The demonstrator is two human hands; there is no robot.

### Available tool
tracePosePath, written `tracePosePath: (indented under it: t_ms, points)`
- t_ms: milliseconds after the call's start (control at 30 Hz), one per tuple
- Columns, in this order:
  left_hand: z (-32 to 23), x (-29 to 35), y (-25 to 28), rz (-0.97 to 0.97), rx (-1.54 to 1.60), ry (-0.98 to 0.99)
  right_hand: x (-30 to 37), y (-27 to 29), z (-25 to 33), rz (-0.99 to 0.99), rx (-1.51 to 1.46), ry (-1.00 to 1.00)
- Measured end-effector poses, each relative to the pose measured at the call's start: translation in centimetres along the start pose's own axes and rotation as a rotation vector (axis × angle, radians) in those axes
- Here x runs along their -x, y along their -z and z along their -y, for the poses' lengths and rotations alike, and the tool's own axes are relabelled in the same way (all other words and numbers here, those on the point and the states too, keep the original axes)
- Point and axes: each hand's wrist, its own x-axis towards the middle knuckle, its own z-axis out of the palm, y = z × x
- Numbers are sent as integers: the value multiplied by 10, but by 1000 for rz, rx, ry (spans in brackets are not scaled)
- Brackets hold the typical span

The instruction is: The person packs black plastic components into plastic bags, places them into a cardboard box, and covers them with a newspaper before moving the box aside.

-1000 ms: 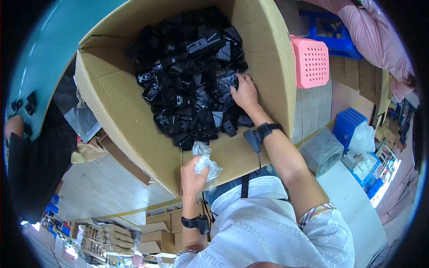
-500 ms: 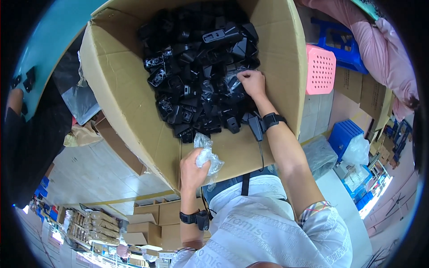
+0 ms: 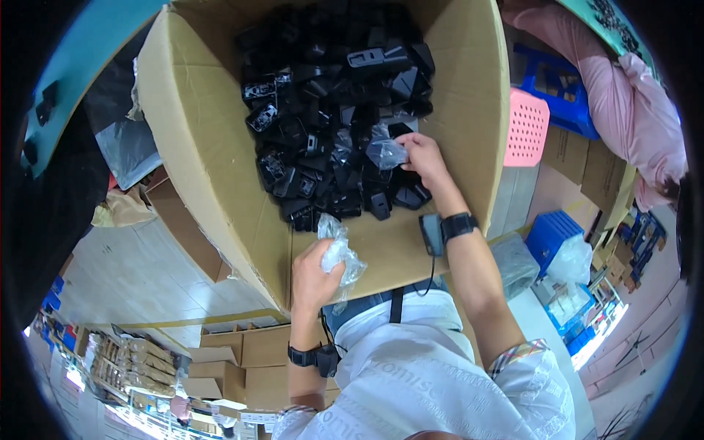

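Observation:
A large open cardboard box (image 3: 213,147) stands before me, with a heap of black plastic parts (image 3: 293,132) in its far portion. My left hand (image 3: 315,277) is closed around crumpled clear plastic bags (image 3: 341,257) near the box's close edge. Inside the box, my right hand (image 3: 425,158) pinches a clear plastic bag (image 3: 386,152) above the right side of the heap. Another clear bag (image 3: 342,145) lies among the parts, left of that one. Each wrist wears a black strap, and a small grey device (image 3: 431,235) hangs by the right one.
Right of the box are a pink perforated stool (image 3: 526,128), a blue stool (image 3: 561,95), a blue crate (image 3: 554,238) and a person in pink clothing (image 3: 623,110). At left stands a teal table (image 3: 66,81) with black parts. Cardboard boxes (image 3: 253,359) sit lower left.
My right hand has lifted slightly off the heap and drawn toward me, pulling the clear bag up into plainer view. The left hand keeps its bundle. The whole view has shifted a little.

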Motion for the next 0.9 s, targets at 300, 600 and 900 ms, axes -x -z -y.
tracePosePath:
  t_ms: [300,600,900]
  points:
    - [2,6,3,26,-20,1,-4,-22,-5,-372,414,698]
    - [3,2,0,-12,-7,-36,-31,-38,-27,-348,724,476]
    - [5,6,1,-58,-26,-48,-46,-54,6,-266,824,230]
